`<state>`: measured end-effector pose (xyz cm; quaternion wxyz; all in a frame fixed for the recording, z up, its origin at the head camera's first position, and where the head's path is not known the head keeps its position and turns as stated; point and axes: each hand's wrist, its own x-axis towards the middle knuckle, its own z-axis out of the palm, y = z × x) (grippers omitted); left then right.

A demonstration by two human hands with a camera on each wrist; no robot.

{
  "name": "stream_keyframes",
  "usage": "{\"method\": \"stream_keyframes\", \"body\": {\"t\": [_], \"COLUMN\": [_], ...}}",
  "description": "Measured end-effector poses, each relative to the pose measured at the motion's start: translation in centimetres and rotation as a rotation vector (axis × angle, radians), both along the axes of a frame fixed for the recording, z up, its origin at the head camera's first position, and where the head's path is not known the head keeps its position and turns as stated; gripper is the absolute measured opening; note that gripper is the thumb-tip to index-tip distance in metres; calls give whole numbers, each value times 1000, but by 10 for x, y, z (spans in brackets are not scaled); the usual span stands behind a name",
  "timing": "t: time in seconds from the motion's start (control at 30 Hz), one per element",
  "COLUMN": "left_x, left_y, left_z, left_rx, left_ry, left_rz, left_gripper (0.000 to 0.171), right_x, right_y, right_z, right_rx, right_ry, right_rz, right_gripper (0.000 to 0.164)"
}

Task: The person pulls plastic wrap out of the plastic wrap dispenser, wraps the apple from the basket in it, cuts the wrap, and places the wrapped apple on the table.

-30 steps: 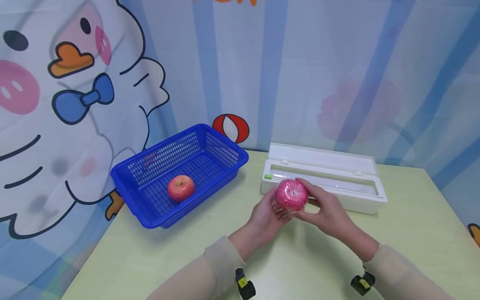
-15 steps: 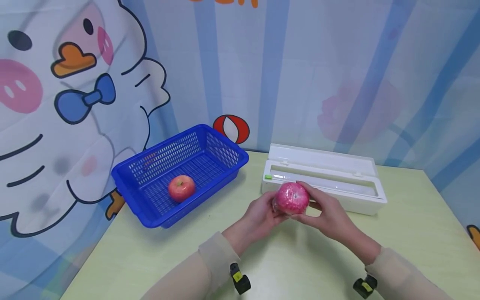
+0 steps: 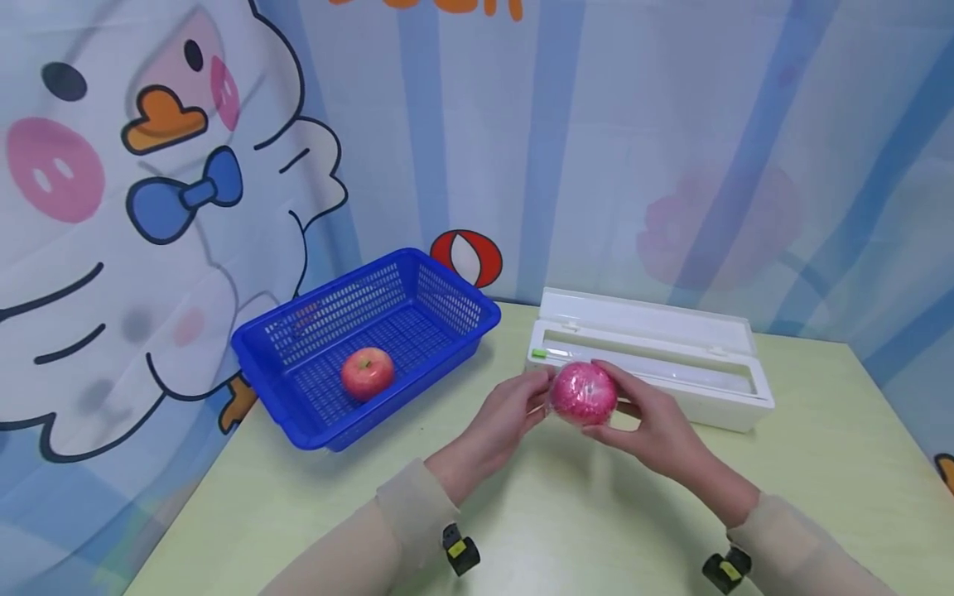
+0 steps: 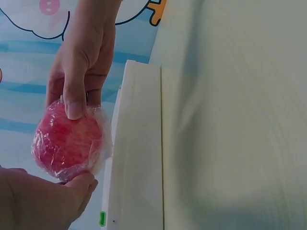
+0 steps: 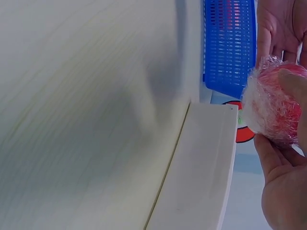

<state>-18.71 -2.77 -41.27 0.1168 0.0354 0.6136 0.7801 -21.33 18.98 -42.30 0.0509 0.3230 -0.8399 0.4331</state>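
An apple wrapped in cling film (image 3: 584,394) is held up over the table in front of the dispenser. My right hand (image 3: 656,422) grips it, with the thumb low on the near side and the fingers over the far side. The crinkled clear film shows on the apple (image 5: 273,105) in the right wrist view. My left hand (image 3: 507,418) is at the apple's left side, its fingers fairly straight and their tips right at the film. In the left wrist view, the left hand (image 4: 48,199) lies below the apple (image 4: 72,139), and the right hand (image 4: 86,67) reaches from above.
A white cling film dispenser (image 3: 715,406) with its lid raised stands behind the hands, a roll inside and a green tab at its left end. Left of it, a blue plastic basket (image 3: 417,410) holds a bare red apple (image 3: 368,374). A printed curtain (image 3: 596,165) hangs behind the table.
My left hand has drawn back from under the wrapped apple to its left side, its hold loosened. The right hand keeps gripping the apple in nearly the same place.
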Motion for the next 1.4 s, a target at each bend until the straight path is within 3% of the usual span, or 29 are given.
{"method": "stream_keyframes", "body": {"t": [0.23,0.3,0.47,0.53,0.9,1.07,1.4], "left_x": [7,9,15,17,21,19,13], "left_y": [2,0,-16,-25,-66,-76,-88], "left_z": [1,-1,-9,-13,-31,-35,-46], "left_rx": [-113,-207,-548,-623,-674,-708,-753], "left_ry": [11,22,122,159,202,190,173], "left_rz": [-9,-4,47,71,174,214,233], "left_gripper": [38,42,52,53,52,53,53], "right_x": [-1,0,0,-1,-20,-27,-35], "right_y": [-6,-9,-27,-36,-82,-96,-114], "right_z": [-3,-4,-8,-11,-23,-26,-37], "right_rx": [-2,-8,-27,-30,61,88,125], "right_ry": [-11,-19,-81,-100,-138,-140,-149], "right_rz": [44,59,129,158,236,244,227], "right_gripper": [83,83,81,81,77,78,72]}}
